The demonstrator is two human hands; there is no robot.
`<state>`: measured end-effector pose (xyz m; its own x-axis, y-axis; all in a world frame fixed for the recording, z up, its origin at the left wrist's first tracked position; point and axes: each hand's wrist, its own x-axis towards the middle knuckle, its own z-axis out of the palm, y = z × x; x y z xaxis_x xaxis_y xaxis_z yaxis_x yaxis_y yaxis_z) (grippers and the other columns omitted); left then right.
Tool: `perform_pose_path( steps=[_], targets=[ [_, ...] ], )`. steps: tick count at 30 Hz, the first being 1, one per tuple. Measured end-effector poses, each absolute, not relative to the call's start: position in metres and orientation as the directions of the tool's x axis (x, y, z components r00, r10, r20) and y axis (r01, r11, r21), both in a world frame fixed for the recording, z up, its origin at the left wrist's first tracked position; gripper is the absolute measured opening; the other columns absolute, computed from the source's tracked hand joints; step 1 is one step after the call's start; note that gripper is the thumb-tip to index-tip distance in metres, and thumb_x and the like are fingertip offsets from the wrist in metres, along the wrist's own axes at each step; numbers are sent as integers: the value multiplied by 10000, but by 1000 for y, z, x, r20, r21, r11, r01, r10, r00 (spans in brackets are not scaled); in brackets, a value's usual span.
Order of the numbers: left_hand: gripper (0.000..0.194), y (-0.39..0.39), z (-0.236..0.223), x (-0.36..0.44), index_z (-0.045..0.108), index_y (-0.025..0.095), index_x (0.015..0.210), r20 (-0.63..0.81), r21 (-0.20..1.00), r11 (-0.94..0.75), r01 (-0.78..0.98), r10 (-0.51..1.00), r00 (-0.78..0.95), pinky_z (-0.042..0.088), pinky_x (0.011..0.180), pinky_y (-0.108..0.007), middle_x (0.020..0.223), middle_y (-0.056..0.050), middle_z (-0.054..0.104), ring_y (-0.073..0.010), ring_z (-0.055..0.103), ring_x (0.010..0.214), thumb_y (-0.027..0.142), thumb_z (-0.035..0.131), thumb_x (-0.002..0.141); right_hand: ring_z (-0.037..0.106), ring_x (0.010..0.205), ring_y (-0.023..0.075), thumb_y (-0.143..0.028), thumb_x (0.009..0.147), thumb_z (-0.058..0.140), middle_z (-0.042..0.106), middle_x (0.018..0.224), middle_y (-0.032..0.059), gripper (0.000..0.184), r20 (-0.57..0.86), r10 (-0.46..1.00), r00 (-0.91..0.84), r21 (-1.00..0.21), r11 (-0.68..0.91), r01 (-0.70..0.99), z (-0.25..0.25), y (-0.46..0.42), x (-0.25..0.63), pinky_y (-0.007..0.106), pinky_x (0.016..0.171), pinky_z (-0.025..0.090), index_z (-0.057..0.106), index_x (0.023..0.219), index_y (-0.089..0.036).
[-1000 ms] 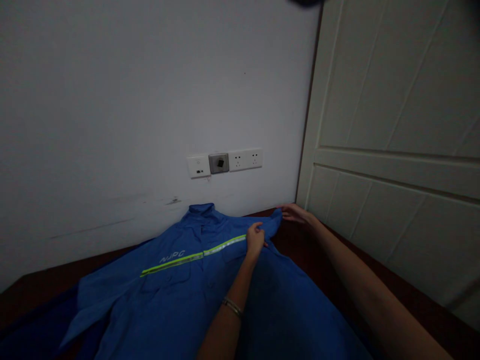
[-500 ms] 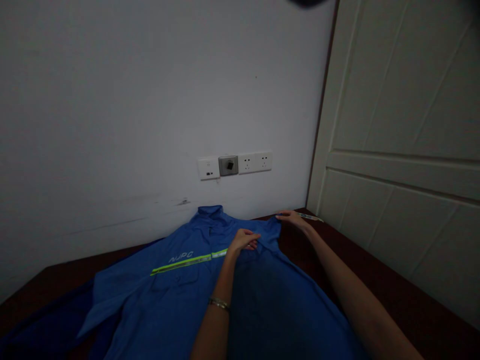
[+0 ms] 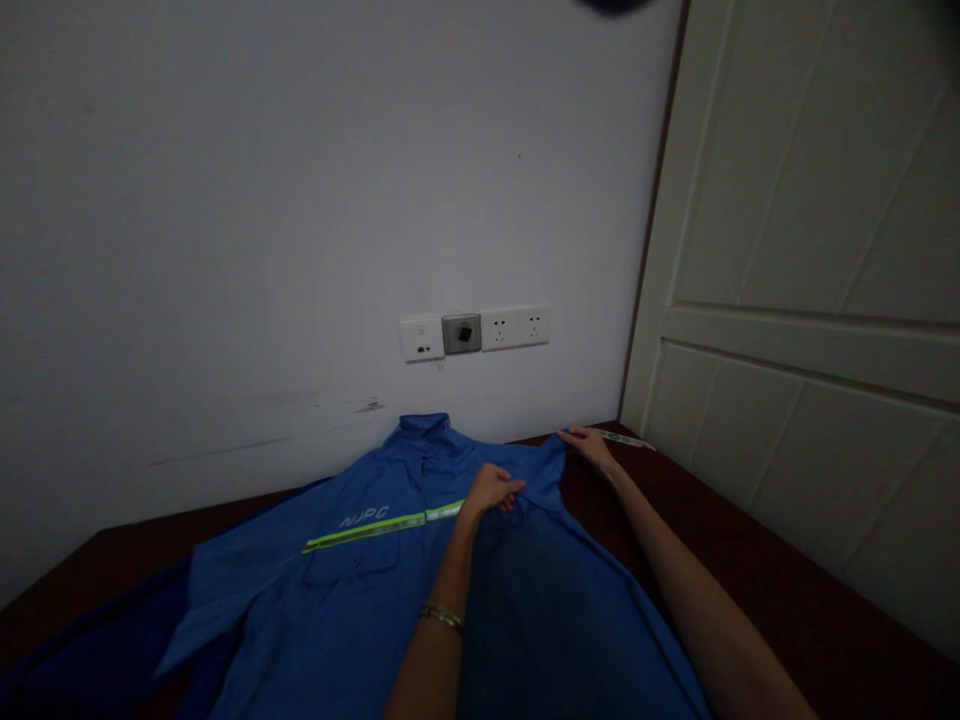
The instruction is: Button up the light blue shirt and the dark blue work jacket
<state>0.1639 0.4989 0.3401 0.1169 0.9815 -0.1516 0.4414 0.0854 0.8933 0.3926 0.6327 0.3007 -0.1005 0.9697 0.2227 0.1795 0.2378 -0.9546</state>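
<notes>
A blue work jacket (image 3: 330, 620) lies spread out, front up, its collar toward the wall. It has a yellow-green and silver reflective stripe and white lettering on the chest. My left hand (image 3: 491, 488), with a bracelet at the wrist, is closed on the jacket's cloth near the right end of the stripe and covers part of it. Farther right, my right hand (image 3: 589, 443) pinches the end of the jacket's right-side sleeve. That sleeve looks short and bunched, and a darker patch of cloth shows below my left hand.
Dark blue cloth (image 3: 105, 620) lies under the jacket at left. The dark red tabletop (image 3: 720, 560) meets the white wall, which carries sockets (image 3: 516, 328). A white panelled door or cabinet front (image 3: 817, 400) rises at right. Behind my right hand lies a pale, flat strip (image 3: 628, 440).
My left hand has shifted from the stripe's end and closed on the cloth. My right hand keeps the sleeve end, now drawn flatter. The view has turned slightly left.
</notes>
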Motion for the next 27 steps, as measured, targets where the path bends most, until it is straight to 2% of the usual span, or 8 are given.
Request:
perform_pose_path(
  steps=[5, 12, 18, 23, 27],
  targets=[
    [311, 501, 339, 159, 530, 111, 500, -160, 900, 68, 432, 970, 181, 396, 432, -192, 421, 22, 514, -86, 509, 387, 287, 552, 754, 519, 512, 112, -516, 600, 633, 620, 594, -7, 392, 222, 972, -83, -941, 236, 244, 303, 629, 394, 211, 493, 396, 646, 701, -138],
    [330, 496, 348, 168, 548, 117, 510, -41, 889, -59, 453, 977, 207, 326, 386, -186, 397, 23, 483, -76, 429, 341, 325, 502, 761, 607, 684, 165, -427, 625, 647, 680, 720, 36, 318, 229, 973, 20, -915, 208, 347, 324, 629, 385, 218, 576, 446, 661, 761, -140],
    [390, 489, 354, 197, 619, 110, 585, 113, 849, -213, 483, 967, 229, 320, 428, -177, 408, 25, 477, -67, 408, 369, 393, 449, 794, 588, 485, 128, -388, 724, 578, 647, 574, 34, 244, 158, 987, 3, -882, 140, 451, 342, 627, 374, 205, 462, 440, 623, 716, -148],
    [381, 482, 352, 217, 665, 119, 663, 257, 736, -324, 594, 946, 197, 346, 510, -195, 565, -19, 602, -107, 503, 504, 367, 418, 815, 589, 459, 159, -484, 715, 574, 629, 546, 60, 326, 118, 991, 59, -831, 66, 552, 350, 620, 371, 233, 424, 438, 594, 728, -159],
    [350, 473, 350, 232, 680, 135, 705, 351, 619, -351, 702, 924, 152, 362, 594, -218, 661, -61, 645, -138, 535, 601, 355, 433, 821, 624, 552, 179, -306, 665, 655, 630, 556, 43, 206, 114, 991, 72, -760, 40, 649, 355, 624, 376, 231, 509, 458, 609, 801, -158]
  ],
)
